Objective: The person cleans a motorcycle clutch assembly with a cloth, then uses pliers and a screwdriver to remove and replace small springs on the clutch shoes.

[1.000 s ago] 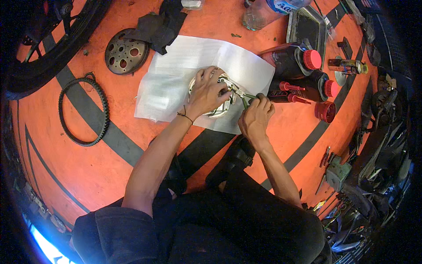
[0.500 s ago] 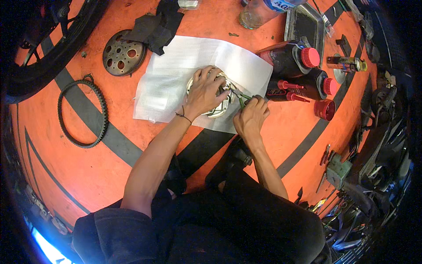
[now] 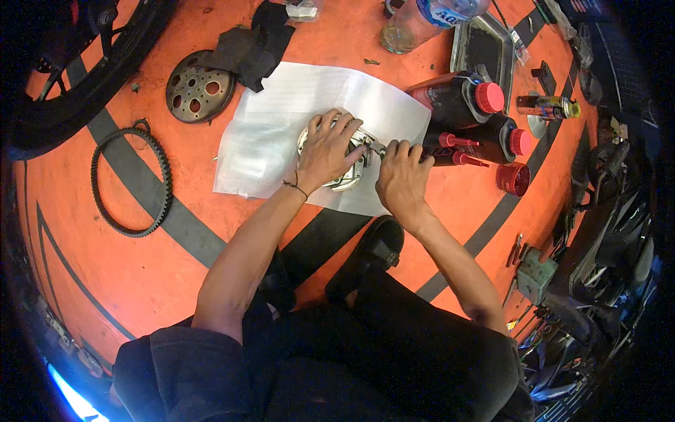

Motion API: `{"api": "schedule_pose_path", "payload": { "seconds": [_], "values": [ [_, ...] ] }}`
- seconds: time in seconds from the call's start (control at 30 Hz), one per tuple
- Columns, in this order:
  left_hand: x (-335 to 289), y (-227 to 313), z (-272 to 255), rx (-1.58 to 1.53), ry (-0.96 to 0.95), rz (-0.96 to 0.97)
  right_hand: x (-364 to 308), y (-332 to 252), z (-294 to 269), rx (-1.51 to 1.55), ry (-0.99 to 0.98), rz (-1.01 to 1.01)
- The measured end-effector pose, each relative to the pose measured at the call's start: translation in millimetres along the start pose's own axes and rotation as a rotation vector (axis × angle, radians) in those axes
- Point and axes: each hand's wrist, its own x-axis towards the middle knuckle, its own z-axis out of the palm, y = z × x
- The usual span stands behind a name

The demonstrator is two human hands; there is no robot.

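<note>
A round metal clutch shoe assembly (image 3: 346, 184) lies on a white foam sheet (image 3: 256, 130) spread over the orange floor. My left hand (image 3: 325, 149) is laid over its top, fingers curled around the far side and thumb toward the right, gripping it. Pliers with green handles (image 3: 378, 148) are in my right hand (image 3: 406, 174). Their jaws meet the right side of the clutch shoe assembly, by my left thumb. My right fingers wrap over the handles and hide most of them. What exactly the jaws bite on is too small to make out.
At left lie a toothed drive belt (image 3: 167, 179), a perforated clutch bell (image 3: 184, 95) and black cloth (image 3: 256, 46), near a wheel (image 3: 116, 74). Black bottles (image 3: 450, 98) with red caps, a loose red cap (image 3: 513, 179), a spray can (image 3: 548, 107), a tray (image 3: 458, 49) and a clear bottle (image 3: 408, 32) stand right.
My right hand has turned and moved slightly up, its forearm swinging outward to the right, so the plier handles are more covered. My left hand stays on the clutch shoe assembly.
</note>
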Motion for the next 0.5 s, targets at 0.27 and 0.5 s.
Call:
{"api": "schedule_pose_path", "payload": {
  "seconds": [0.27,0.5],
  "values": [
    [2,3,2,0.008,0.006,-0.011,6,0,-1,-0.065,-0.204,0.007],
    [1,1,2,0.001,0.003,-0.024,14,5,3,-0.172,-0.196,-0.081]
  ]
}}
